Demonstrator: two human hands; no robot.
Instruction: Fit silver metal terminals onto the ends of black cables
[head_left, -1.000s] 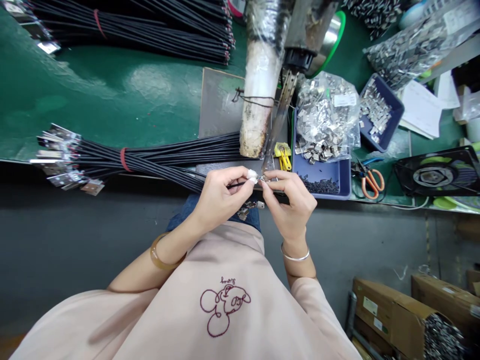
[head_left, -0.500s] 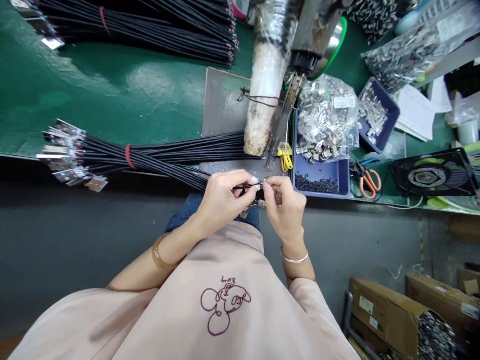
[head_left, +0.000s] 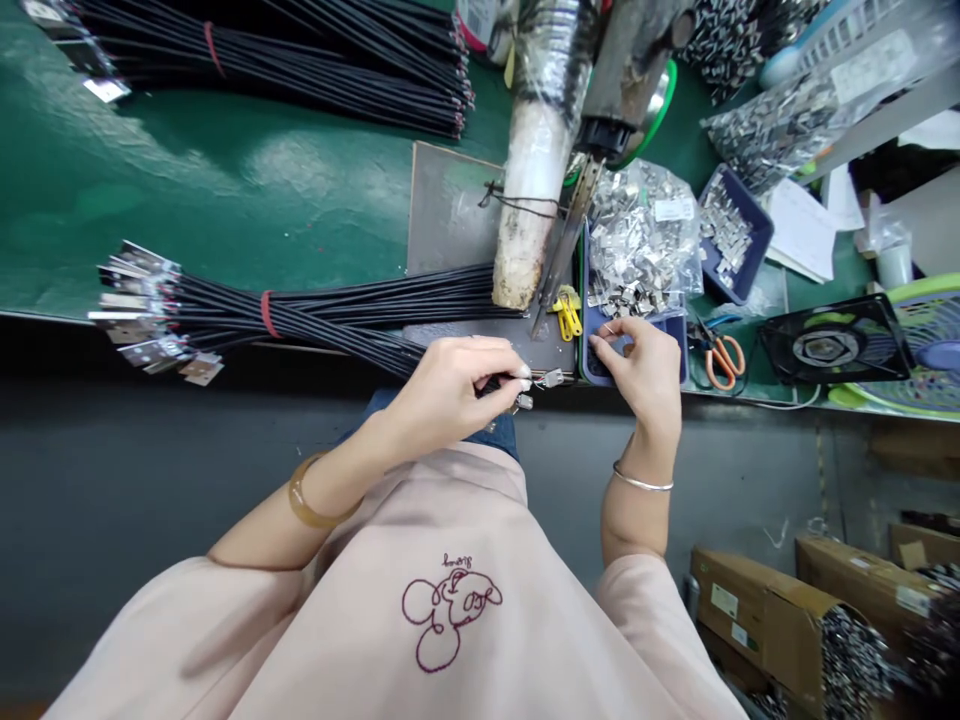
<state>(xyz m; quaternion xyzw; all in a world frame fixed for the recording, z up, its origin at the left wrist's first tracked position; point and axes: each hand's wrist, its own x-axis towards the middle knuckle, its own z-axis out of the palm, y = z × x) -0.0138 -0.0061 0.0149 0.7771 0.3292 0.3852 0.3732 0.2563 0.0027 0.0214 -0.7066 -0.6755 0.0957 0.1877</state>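
- While our left hand (head_left: 457, 395) pinches a black cable (head_left: 491, 384) left of the blue tray (head_left: 589, 322), its metal connector (head_left: 553, 378) pokes out past the fingertips, between that hand and the tray.
- Our right hand (head_left: 646, 368) is at the tray's near end, thumb and fingers curled; we cannot tell whether they grip anything.
- On the clear bag (head_left: 637, 240) at the tray's far end, we see a white label (head_left: 675, 209) too small to read.
- Half a second ago both our hands met at the cable's end; now the right has moved to the tray.
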